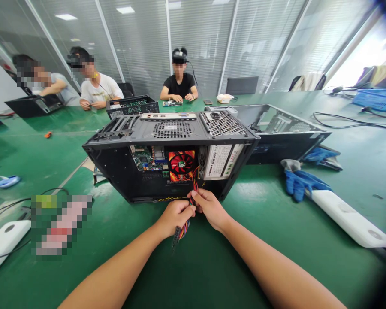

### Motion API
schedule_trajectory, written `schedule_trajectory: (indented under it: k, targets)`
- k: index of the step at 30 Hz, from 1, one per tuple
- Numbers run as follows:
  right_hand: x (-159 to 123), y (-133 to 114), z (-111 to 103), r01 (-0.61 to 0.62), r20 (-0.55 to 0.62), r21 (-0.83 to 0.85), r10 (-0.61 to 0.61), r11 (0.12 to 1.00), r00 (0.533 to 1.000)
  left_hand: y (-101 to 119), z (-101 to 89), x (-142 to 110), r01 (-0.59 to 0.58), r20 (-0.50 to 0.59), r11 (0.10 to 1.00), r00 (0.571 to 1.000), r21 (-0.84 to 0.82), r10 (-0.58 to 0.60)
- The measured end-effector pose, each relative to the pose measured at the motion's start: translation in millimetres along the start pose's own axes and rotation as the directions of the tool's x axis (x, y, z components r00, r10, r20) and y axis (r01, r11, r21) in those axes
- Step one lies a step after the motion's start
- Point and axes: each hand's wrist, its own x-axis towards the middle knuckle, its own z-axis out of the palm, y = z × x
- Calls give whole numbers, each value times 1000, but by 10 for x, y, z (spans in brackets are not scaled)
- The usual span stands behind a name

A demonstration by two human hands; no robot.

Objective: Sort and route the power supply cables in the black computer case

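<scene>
A black computer case [112, 171] stands in front of me, its side open towards me. Inside it a red cooling fan [181, 165], a green motherboard [142, 158] and a white-labelled power supply [222, 161] show. A bundle of coloured power cables [184, 229] comes out of the case below the power supply. My left hand [176, 214] is closed around the bundle, with a black connector [176, 237] hanging beneath it. Just beside it, my right hand [209, 208] pinches the same cables higher up, near the case's lower edge. The fingers partly hide the cables.
Behind the case on the right lies another open case [286, 143]. Blue gloves [297, 180] and a white power strip [350, 219] lie to the right. Another white strip [9, 234] and black cords are at left. Across the green table [260, 249], several people sit working.
</scene>
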Motion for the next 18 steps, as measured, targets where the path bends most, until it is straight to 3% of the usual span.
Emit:
schedule_trajectory:
  k: [5, 13, 16, 18]
  targets:
    - [13, 32, 3, 18, -29, -59, -20, 998, 999, -11, 32, -20, -50, -117, 972, 990, 229, 78]
    - [10, 12, 6, 43, -50, -116, -49, 992, 998, -20, 61, -54, -96, -171, 851, 962, 517, 213]
    - [9, 13, 6, 46, -50, -117, -52, 992, 997, -37, 69, -57, -95, -181, 824, 956, 558, 233]
    - [11, 23, 2, 45, -47, -117, -51, 992, 998, -43, 69, -50, -92, -171, 861, 964, 501, 203]
